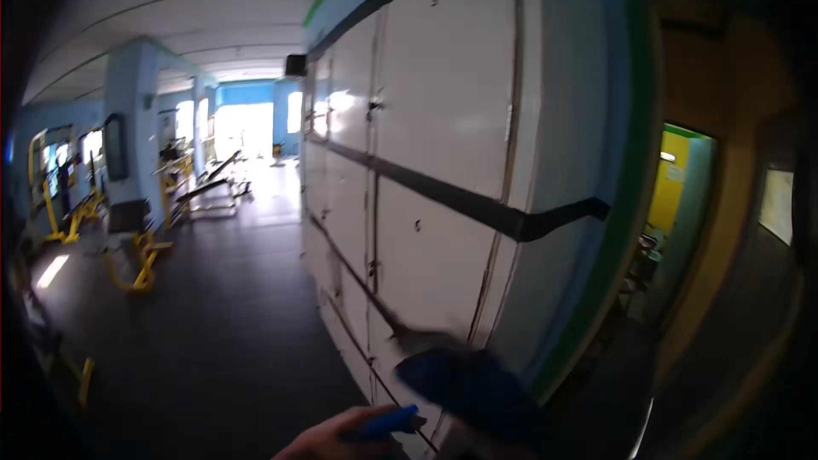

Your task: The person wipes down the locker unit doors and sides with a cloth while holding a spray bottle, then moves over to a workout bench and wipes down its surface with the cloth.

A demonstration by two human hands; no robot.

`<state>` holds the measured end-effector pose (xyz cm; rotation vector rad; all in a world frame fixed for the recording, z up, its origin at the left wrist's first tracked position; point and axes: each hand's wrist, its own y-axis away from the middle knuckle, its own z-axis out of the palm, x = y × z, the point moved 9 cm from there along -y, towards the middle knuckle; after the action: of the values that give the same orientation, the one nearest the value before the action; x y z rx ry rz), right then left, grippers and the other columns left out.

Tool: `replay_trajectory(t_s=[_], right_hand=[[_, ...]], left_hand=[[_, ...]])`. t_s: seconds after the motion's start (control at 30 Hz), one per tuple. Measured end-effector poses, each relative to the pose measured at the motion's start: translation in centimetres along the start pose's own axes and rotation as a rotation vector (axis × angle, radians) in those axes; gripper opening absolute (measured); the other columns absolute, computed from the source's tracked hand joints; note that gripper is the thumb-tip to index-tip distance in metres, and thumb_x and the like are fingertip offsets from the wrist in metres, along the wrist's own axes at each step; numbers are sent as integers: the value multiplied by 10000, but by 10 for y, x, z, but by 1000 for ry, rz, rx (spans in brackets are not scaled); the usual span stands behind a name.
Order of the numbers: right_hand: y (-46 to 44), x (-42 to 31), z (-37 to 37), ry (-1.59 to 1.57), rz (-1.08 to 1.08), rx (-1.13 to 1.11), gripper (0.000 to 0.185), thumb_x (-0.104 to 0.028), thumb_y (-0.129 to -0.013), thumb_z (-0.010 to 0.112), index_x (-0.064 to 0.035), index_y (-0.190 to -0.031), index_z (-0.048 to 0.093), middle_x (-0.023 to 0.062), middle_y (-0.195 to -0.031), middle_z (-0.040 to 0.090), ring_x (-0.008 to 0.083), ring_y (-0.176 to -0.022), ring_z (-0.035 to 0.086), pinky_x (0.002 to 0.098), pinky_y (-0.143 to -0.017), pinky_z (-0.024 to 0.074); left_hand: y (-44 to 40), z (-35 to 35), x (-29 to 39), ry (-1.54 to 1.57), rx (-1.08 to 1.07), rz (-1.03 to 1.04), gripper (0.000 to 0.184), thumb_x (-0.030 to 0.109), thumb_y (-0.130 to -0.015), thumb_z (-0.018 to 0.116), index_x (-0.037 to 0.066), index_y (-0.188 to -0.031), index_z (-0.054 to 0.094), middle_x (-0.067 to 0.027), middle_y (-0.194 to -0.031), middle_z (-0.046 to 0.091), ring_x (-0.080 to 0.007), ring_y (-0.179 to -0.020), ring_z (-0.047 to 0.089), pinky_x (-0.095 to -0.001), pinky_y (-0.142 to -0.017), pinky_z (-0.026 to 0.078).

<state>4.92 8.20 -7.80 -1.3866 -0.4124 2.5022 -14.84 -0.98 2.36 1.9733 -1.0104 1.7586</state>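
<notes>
White lockers (445, 85) with black trim fill the middle of the view, their doors shut, two of them numbered 3 and 6. At the bottom edge, my left hand (328, 439) is closed around a blue plastic piece (383, 424) shaped like a spray bottle's head; whatever is below it is out of frame. Just right of it, my right hand (422, 341) is smeared by motion in front of the lower locker doors. A dark blue cloth (469, 388) bunches at this hand and appears gripped. Contact between cloth and door cannot be made out.
To the left, a dark floor (230, 307) runs toward a bright opening. Yellow-framed gym machines (141, 260) and a bench (209, 192) stand along that side, near a blue pillar (132, 111). On the right is a green-edged doorway (635, 162).
</notes>
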Motion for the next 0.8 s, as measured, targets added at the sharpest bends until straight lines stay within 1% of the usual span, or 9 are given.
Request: replay_trajectory(t_s=[0.03,0.13,0.23,0.33,0.37,0.47,0.6,0.67,0.8], right_hand=[[-8,-38,6,67,-162,26,591,-257,-812,678,-9,-1297,448,195,-1236,458,325,-1087,500,463,-949,412],[-21,-123,35,279,-585,83,629,-290,-809,686,5,-1305,436,214,-1240,448,348,-1100,490,475,-951,402],[-19,-169,77,692,-995,100,669,-322,-806,695,18,-1314,425,234,-1244,439,370,-1112,479,487,-953,392],[-44,-185,142,1617,-1310,286,740,-306,-790,705,58,-1346,380,307,-1293,370,467,-1215,403,530,-1042,320],[-57,-187,147,1624,-1318,326,740,-306,-790,705,58,-1346,380,307,-1293,370,467,-1215,403,530,-1042,320],[-114,-189,167,1888,-1123,497,810,-355,-739,733,32,-1363,390,332,-1288,411,508,-1151,443,529,-1000,347],[-153,-198,209,2097,-1220,473,645,-294,-677,745,-51,-1240,545,184,-1173,560,396,-1106,515,511,-954,388],[-170,-204,213,2133,-1282,509,586,-280,-669,748,-52,-1181,576,179,-1154,569,392,-1092,519,503,-947,393],[-192,-229,252,2247,-1477,639,454,-272,-670,754,-53,-1048,631,165,-1109,593,388,-1054,536,475,-919,413]], left_hand=[[3,-20,-6,184,92,-263,553,97,-875,641,21,-1370,408,-189,-1387,458,-281,-1287,435,-410,-1061,356],[-43,-77,0,61,34,307,461,4,-872,599,-16,-1311,460,-137,-1263,561,-224,-1183,521,-343,-1007,398],[-91,-112,28,-153,-4,511,624,-15,-829,655,31,-1387,380,-178,-1320,513,-246,-1165,545,-359,-923,493],[-140,-140,76,-272,-40,717,516,-7,-835,639,30,-1316,455,-144,-1186,580,-214,-1095,575,-334,-886,504],[-153,-142,87,-279,-73,728,516,-7,-835,639,30,-1316,455,-144,-1186,580,-214,-1095,575,-334,-886,504],[-196,-157,127,-288,-78,694,184,79,-802,599,12,-966,548,-78,-872,581,-134,-840,564,-309,-771,471],[-237,-171,185,-259,-80,759,167,106,-799,597,15,-935,563,-65,-800,582,-130,-760,564,-300,-723,468],[-242,-177,212,-208,-106,907,179,140,-805,590,15,-932,575,-57,-753,580,-125,-705,561,-292,-683,471],[-268,-196,227,-284,-282,852,218,165,-810,574,2,-954,581,-68,-751,585,-141,-709,563,-300,-686,471]])
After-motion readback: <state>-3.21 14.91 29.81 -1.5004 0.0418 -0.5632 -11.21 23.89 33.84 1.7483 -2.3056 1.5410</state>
